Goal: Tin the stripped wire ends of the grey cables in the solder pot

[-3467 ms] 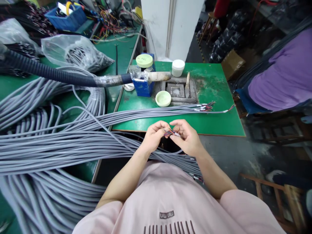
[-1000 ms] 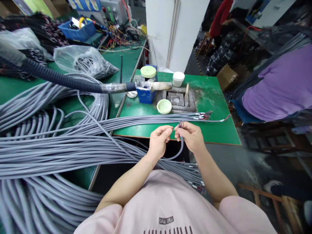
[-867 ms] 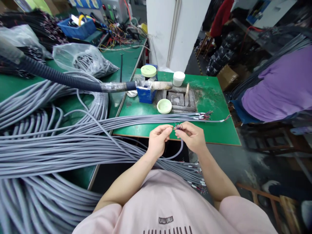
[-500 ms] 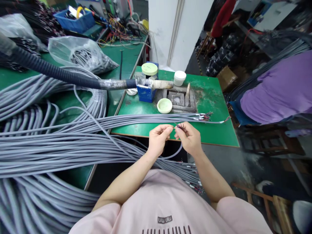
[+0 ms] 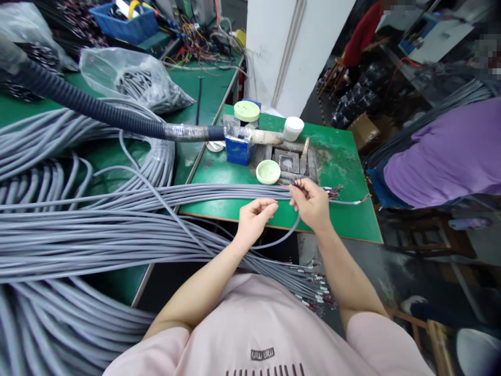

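My right hand (image 5: 312, 204) is closed on the stripped end of a grey cable (image 5: 288, 237), and its thin dark wires stick out past the fingertips. From the hand the cable curves down and left, passing below my left hand (image 5: 255, 222). That hand is apart from the right one, its thumb and fingers drawn together, with no wire visible in them. A bundle of grey cables (image 5: 219, 191) lies just beyond both hands. Behind the right hand a square solder pot (image 5: 288, 163) is set in the green table, next to a shallow pale green dish (image 5: 268, 171).
A fume hose (image 5: 191, 132) rests on a blue box (image 5: 238, 151) left of the pot. A white jar (image 5: 293, 129) stands behind. More grey cables (image 5: 97, 240) fill the left side. A co-worker in a purple top (image 5: 450, 151) is at the right.
My right hand has moved forward and slightly right with the cable end, toward the solder pot. The left hand has let go of the wires and stays nearly in place.
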Motion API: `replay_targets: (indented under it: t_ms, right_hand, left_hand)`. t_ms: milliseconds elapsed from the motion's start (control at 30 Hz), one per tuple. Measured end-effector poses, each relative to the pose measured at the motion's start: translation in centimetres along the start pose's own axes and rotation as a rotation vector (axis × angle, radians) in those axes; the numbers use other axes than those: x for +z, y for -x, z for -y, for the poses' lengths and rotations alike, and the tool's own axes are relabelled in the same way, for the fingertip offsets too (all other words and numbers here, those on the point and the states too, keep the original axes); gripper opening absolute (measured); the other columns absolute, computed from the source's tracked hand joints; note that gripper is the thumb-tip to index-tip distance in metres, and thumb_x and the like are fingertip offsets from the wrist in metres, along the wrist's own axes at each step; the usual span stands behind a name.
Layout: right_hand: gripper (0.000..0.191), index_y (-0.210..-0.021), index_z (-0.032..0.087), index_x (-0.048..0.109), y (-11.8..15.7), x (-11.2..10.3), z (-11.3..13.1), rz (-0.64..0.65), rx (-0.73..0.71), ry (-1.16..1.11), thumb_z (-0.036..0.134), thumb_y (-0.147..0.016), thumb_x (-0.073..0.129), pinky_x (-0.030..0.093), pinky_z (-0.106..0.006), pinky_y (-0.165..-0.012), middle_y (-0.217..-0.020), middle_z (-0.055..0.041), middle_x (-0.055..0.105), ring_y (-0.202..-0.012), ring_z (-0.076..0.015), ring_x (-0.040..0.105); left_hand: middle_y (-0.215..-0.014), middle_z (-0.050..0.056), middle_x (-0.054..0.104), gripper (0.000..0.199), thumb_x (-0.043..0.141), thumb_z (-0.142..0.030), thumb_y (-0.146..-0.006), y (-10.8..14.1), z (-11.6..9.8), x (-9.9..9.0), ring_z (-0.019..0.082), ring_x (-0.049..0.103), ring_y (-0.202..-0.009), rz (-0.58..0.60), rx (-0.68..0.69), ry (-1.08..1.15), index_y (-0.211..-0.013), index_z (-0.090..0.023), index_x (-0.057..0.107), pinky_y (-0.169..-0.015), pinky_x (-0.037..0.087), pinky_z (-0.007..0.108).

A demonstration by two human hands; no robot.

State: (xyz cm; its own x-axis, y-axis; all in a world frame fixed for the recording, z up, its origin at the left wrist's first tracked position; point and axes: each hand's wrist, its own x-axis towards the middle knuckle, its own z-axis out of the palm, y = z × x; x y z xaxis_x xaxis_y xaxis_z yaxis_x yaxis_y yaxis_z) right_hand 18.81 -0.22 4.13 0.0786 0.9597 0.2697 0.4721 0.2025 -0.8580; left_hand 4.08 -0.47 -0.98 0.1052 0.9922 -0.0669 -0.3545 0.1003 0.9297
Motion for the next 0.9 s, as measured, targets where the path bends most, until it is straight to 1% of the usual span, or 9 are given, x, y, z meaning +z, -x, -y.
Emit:
replay_targets:
  t_ms: [100, 200, 267, 367, 467, 600, 733, 833, 900]
  right_hand:
    - [0.014, -0.074, 0.018, 0.057, -3.5, -0.6, -0.5, 0.058, -0.053, 0.182, 0.028, -0.084, 0.055, 0.036, -0.024, -0.054, -0.057, 0.0033, 0.052, -0.052, -0.0108, 0.048]
    - [0.017, -0.065, 0.016, 0.058, -6.9, -0.4, -0.9, 0.162, -0.096, 0.462, 0.023, -0.081, 0.055, 0.031, -0.025, -0.057, -0.058, 0.0008, 0.054, -0.058, -0.0125, 0.048]
    - [0.017, -0.067, 0.015, 0.061, -8.7, 0.2, -1.0, 0.267, -0.097, 0.647, 0.022, -0.082, 0.054, 0.030, -0.026, -0.058, -0.064, -0.0024, 0.061, -0.062, -0.0142, 0.051]
    - [0.019, -0.078, 0.013, 0.067, -10.5, 1.3, -0.9, 0.419, -0.101, 0.879, 0.023, -0.083, 0.052, 0.033, -0.027, -0.063, -0.080, -0.0083, 0.070, -0.074, -0.0185, 0.059]
    - [0.023, -0.085, 0.013, 0.069, -11.5, 2.5, -0.6, 0.536, -0.100, 1.039, 0.024, -0.084, 0.049, 0.036, -0.029, -0.067, -0.092, -0.0125, 0.072, -0.085, -0.0233, 0.064]
    - [0.027, -0.093, 0.012, 0.070, -12.1, 3.7, -0.1, 0.647, -0.073, 1.149, 0.025, -0.085, 0.048, 0.042, -0.031, -0.073, -0.102, -0.0173, 0.072, -0.095, -0.0281, 0.066]
    - [0.031, -0.101, 0.010, 0.069, -12.3, 4.6, 0.1, 0.684, -0.034, 1.195, 0.025, -0.086, 0.046, 0.044, -0.033, -0.079, -0.109, -0.0199, 0.070, -0.100, -0.0294, 0.066]
    - [0.032, -0.101, 0.009, 0.069, -12.3, 4.9, 0.1, 0.689, -0.016, 1.207, 0.023, -0.085, 0.045, 0.045, -0.033, -0.078, -0.108, -0.0207, 0.070, -0.099, -0.0299, 0.066]
    - [0.031, -0.099, 0.009, 0.070, -12.4, 4.7, 0.0, 0.683, -0.029, 1.198, 0.023, -0.084, 0.045, 0.044, -0.032, -0.076, -0.105, -0.0203, 0.071, -0.097, -0.0292, 0.066]
  left_hand:
    - [-0.055, -0.002, 0.059, 0.022, 0.074, -0.037, -0.069, -1.2, 0.6, -1.7, 0.007, 0.046, -0.050, -0.010, 0.106, -0.207, -0.073, -0.015, 0.071, -0.051, 0.038, 0.020]
    - [-0.058, -0.002, 0.059, 0.020, 0.067, -0.034, -0.075, -2.3, 1.6, -3.4, 0.008, 0.046, -0.051, -0.005, 0.208, -0.406, -0.075, -0.015, 0.071, -0.052, 0.037, 0.021]
    - [-0.061, -0.001, 0.061, 0.019, 0.063, -0.032, -0.078, -2.7, 2.2, -4.1, 0.009, 0.047, -0.054, 0.023, 0.254, -0.513, -0.077, -0.015, 0.070, -0.054, 0.038, 0.021]
    - [-0.066, 0.001, 0.063, 0.018, 0.060, -0.030, -0.082, -2.8, 2.6, -4.4, 0.010, 0.051, -0.058, 0.073, 0.311, -0.624, -0.080, -0.015, 0.070, -0.057, 0.040, 0.022]
    - [-0.065, 0.001, 0.061, 0.016, 0.058, -0.027, -0.083, -2.6, 2.5, -4.3, 0.010, 0.051, -0.058, 0.091, 0.351, -0.685, -0.081, -0.016, 0.070, -0.057, 0.040, 0.022]
    - [-0.063, 0.000, 0.059, 0.015, 0.058, -0.026, -0.085, -2.4, 2.3, -4.3, 0.010, 0.050, -0.058, 0.108, 0.384, -0.724, -0.080, -0.017, 0.068, -0.058, 0.039, 0.022]
    - [-0.062, -0.001, 0.057, 0.015, 0.057, -0.026, -0.085, -2.5, 2.4, -4.5, 0.010, 0.051, -0.059, 0.114, 0.399, -0.732, -0.080, -0.017, 0.068, -0.058, 0.039, 0.022]
    - [-0.062, -0.001, 0.057, 0.015, 0.057, -0.027, -0.086, -2.5, 2.4, -4.5, 0.010, 0.051, -0.059, 0.120, 0.397, -0.731, -0.081, -0.017, 0.068, -0.058, 0.039, 0.022]
    - [-0.062, -0.001, 0.057, 0.015, 0.057, -0.027, -0.086, -2.5, 2.3, -4.5, 0.010, 0.051, -0.059, 0.125, 0.388, -0.723, -0.080, -0.017, 0.068, -0.059, 0.039, 0.022]
